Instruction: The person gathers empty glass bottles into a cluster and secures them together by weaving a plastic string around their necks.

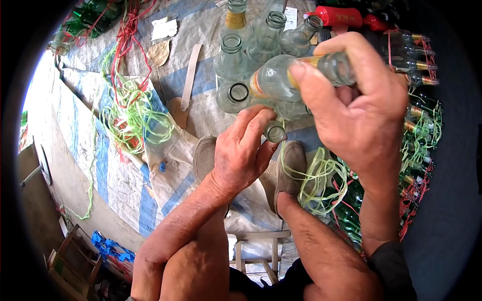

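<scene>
My right hand (351,95) is wrapped round the neck of a clear glass bottle (273,78) with a yellow and red label. That bottle is tilted, its mouth toward me, above a cluster of other clear bottles. Lower and to the left, my left hand (243,145) grips a second clear bottle (274,131) near its mouth; the body of this one is mostly hidden. Beside the hands stand several upright clear bottles, among them one with a dark-rimmed mouth (238,93) and one with a yellow neck label (236,19).
A tangle of pale green plastic twine (133,118) with red strands lies at left, more green twine (324,183) at right. Bundled bottles (414,60) line the right side. A red bottle (341,16) lies at the back. Blue-and-white striped sheeting (108,165) covers the ground; a wooden stool (258,235) is below.
</scene>
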A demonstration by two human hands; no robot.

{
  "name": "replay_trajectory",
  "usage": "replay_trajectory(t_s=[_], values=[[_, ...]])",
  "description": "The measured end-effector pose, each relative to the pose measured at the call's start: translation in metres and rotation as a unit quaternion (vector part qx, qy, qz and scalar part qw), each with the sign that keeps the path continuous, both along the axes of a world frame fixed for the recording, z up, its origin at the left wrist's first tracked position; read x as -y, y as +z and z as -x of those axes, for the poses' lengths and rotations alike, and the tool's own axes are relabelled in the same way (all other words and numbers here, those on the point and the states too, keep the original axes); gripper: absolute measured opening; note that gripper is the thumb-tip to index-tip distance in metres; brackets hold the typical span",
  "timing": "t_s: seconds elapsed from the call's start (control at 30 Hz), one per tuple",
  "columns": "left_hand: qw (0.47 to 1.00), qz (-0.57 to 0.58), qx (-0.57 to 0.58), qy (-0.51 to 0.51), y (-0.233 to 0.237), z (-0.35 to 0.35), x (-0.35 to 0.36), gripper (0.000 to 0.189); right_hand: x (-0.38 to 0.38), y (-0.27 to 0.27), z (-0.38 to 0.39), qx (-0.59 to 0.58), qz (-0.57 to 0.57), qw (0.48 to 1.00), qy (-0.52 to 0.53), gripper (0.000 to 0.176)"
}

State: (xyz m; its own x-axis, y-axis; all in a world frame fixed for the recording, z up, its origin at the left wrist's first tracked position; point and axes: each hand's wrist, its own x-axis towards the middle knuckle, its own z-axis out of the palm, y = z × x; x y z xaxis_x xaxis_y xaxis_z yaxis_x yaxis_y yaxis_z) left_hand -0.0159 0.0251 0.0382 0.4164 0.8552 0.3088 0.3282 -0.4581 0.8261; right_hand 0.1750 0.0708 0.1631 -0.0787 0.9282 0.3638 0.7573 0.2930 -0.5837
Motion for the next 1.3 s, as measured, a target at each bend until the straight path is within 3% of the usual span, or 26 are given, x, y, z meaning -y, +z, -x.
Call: replay_trajectory(t_s=[0.17, 0.53, 0.57, 0.67, 0.8, 1.13, 1.23, 1.3], values=[[1.0, 0.007, -0.001, 0.007, 0.003, 0.001, 0.003, 0.048, -0.006, -0.012, 0.003, 0.044, 0.008, 0.999, 0.005, 0.021], [1.0, 0.003, -0.001, 0.019, 0.003, 0.002, 0.004, 0.054, -0.007, -0.024, 0.009, 0.099, 0.012, 0.995, 0.018, 0.026], [1.0, 0.003, -0.004, 0.023, 0.003, 0.001, 0.003, 0.054, -0.004, -0.033, 0.011, 0.12, 0.07, 0.99, 0.002, 0.03], [0.999, -0.016, 0.019, 0.025, 0.002, 0.0, -0.003, 0.049, 0.0, -0.065, 0.012, 0.152, 0.084, 0.985, 0.013, 0.034], [0.999, -0.014, 0.028, 0.018, 0.0, 0.0, -0.004, 0.048, -0.003, -0.058, 0.012, 0.182, 0.103, 0.978, 0.026, 0.035], [0.999, 0.026, 0.025, 0.015, 0.002, 0.001, -0.001, 0.054, 0.003, -0.047, 0.01, 0.129, 0.097, 0.986, 0.035, 0.031], [1.0, -0.011, 0.022, 0.019, 0.0, -0.001, -0.003, 0.048, 0.006, -0.058, 0.009, 0.101, 0.093, 0.99, 0.029, 0.03], [0.999, 0.029, 0.017, 0.016, 0.005, -0.001, 0.0, 0.047, 0.007, -0.061, 0.011, 0.088, 0.087, 0.992, 0.019, 0.029]])
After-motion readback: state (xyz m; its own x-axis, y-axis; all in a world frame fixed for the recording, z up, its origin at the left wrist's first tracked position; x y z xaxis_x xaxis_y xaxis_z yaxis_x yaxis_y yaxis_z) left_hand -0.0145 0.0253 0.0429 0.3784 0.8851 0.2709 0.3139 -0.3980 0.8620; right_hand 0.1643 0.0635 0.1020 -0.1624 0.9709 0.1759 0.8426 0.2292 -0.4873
